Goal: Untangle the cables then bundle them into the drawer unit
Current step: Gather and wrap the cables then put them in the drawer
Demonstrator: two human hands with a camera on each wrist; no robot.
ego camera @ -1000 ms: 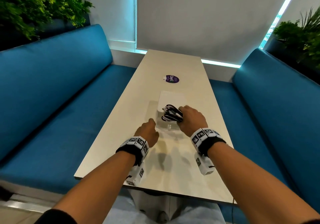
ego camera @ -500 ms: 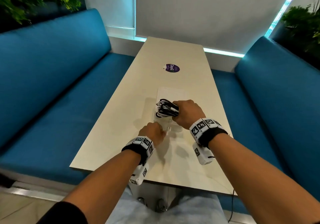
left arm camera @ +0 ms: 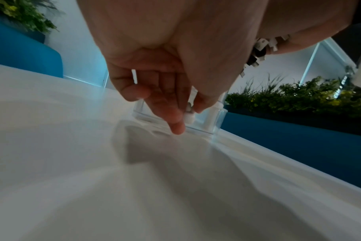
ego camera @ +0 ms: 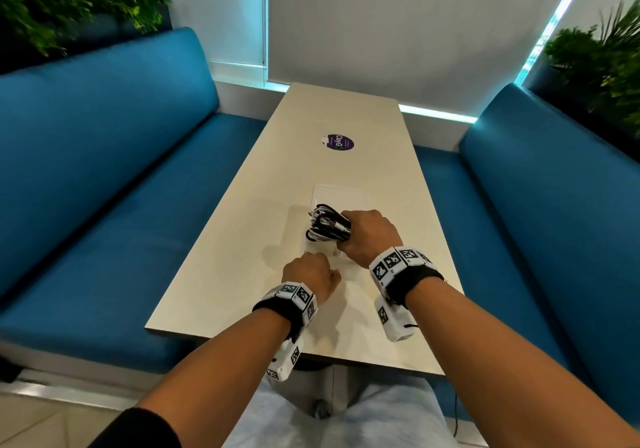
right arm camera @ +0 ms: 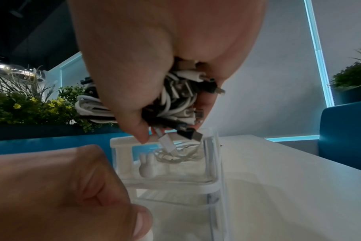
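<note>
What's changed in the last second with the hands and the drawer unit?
The left hand drew back toward the person from beside the drawer unit to its front, where its fingers pinch a small white knob. The right hand kept gripping the cable bundle over the unit. The unit itself has not visibly shifted on the table.

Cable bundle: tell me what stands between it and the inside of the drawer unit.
Only the unit itself. The cable bundle, gripped by the right hand, hangs just over the drawer unit top, and the upper drawer looks closed. The left hand pinches a lower knob; whether that drawer is out is unclear.
</note>
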